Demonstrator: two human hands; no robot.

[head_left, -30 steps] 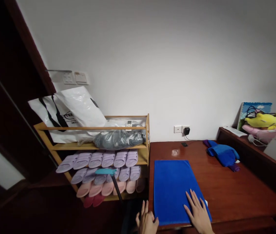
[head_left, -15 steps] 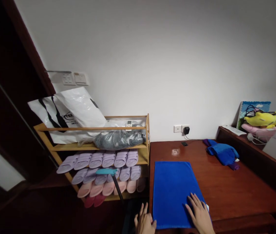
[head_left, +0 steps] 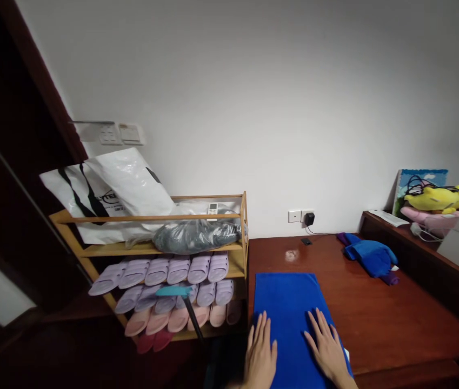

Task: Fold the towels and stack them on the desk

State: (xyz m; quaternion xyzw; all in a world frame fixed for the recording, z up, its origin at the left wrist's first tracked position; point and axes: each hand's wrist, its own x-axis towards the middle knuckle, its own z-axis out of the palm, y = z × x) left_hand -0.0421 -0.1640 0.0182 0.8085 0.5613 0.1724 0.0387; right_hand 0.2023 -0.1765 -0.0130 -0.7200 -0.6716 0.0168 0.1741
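A blue cloth lies spread out on the brown wooden desk, close to its left edge. My left hand rests on the cloth's left side, palm down with the fingers stretched forward. On the right side of the same cloth, my right hand lies flat, its fingers a little spread. A small white tag shows at the cloth's right edge, beside my right wrist. Farther back on the desk is a crumpled blue and purple cloth bundle, touched by neither hand.
Left of the desk stands a wooden rack with lilac and pink slippers, a white bag and a plastic-wrapped dark bundle. A blue-headed stick leans before it. A yellow plush toy sits on the right ledge.
My left hand has moved from beside the cloth's left edge up and right onto the cloth, flattening out. My right hand has shifted slightly forward. The view has tilted a little.
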